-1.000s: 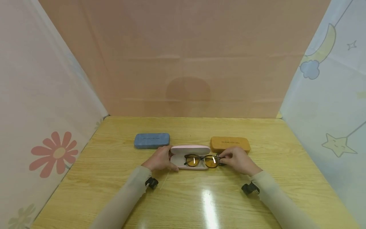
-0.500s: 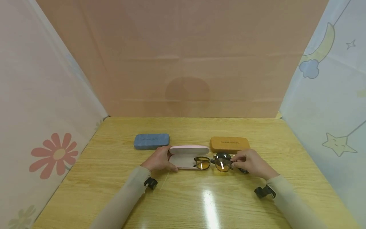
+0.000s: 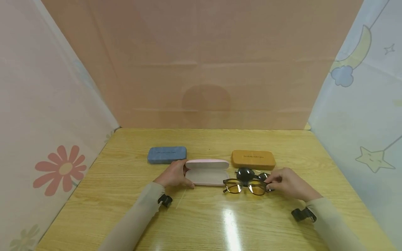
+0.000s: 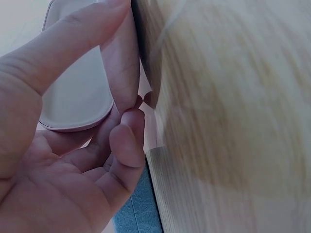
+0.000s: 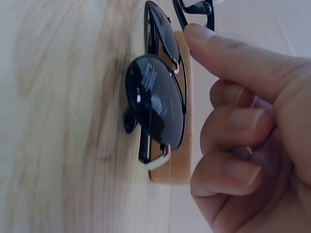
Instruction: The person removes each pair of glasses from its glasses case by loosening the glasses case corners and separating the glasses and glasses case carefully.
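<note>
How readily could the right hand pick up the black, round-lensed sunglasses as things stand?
Probably not immediately: the sunglasses lie nearby, but the right hand pinches the dark-framed, amber-lensed glasses, which overlap them in the head view.

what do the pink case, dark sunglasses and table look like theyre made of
Pink case: smooth, low-shine, perhaps faux leather over a hard shell, as its curved walls hold shape.
Dark sunglasses: glossy glass or plastic lenses, going by reflections; silver pieces suggest metal.
Table: wood or laminate, with visible grain and a glossy light streak.
</note>
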A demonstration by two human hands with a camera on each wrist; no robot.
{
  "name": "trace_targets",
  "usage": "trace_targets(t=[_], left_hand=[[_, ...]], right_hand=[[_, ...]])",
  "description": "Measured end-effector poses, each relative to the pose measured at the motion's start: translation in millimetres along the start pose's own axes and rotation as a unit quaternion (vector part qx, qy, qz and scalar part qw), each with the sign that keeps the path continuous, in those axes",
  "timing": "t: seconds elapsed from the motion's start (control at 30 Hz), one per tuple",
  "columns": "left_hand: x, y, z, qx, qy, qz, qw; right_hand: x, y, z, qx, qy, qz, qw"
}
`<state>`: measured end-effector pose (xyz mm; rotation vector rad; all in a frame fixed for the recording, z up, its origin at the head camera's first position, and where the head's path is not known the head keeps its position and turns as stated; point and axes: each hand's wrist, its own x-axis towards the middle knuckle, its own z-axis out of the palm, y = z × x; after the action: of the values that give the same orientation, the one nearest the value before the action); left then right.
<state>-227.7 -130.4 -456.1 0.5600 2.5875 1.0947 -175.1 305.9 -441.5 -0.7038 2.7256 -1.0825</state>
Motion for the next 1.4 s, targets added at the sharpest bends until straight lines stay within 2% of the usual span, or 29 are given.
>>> trace_targets(t=[0.3,0.5,0.77,1.4], left_hand=[[1.9,-2.2,-0.4,-0.013,-0.007,0.0,0.9999],[0.5,-5.5,-0.1,-0.025,-0.013,0.001,0.9996],[-0.7,-8.6,0.5,-0.03,-0.014,0.002,0.9994],[-3.1,-12.5,0.8,-0.045,-0.014,-0.001,0.9989]], right_hand=[[-12,6,-4.9,0.001,0.007,-0.019,1.0],[-17,10,-4.3,0.015,-0.002,0.019,1.0],[-19,8,-2.1,-0.007,0.0,0.072,0.997],[-12,5,-0.5,-0.058,-0.018,0.053,0.997]])
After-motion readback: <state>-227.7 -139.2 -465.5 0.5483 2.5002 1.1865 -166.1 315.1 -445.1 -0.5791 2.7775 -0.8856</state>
